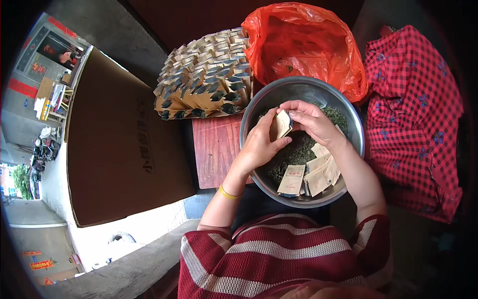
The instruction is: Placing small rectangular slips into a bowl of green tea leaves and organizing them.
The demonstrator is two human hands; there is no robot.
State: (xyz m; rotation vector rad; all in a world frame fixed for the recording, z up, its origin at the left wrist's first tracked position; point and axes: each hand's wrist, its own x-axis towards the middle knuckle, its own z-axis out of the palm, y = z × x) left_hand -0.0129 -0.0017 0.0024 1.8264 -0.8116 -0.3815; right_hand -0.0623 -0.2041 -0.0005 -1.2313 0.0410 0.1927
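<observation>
Both hands are over a steel basin (257, 98) that holds dried green leaves (295, 151). My left hand (260, 142) grips a small tan paper packet (282, 125) by its side, with the thumb below it. At the packet's dark edge, the fingers of my right hand (312, 119) pinch or press; they partly hide that edge. Several flat tan packets with red print (292, 179) lie in the basin on the near side, some overlapping and partly under my right forearm.
Many upright tan packets (205, 74) stand packed in rows on a reddish wooden board (216, 153). An open red plastic bag (306, 41) sits behind the basin. Red checked cloth (410, 123) lies right; a large cardboard panel (123, 142) stands left.
</observation>
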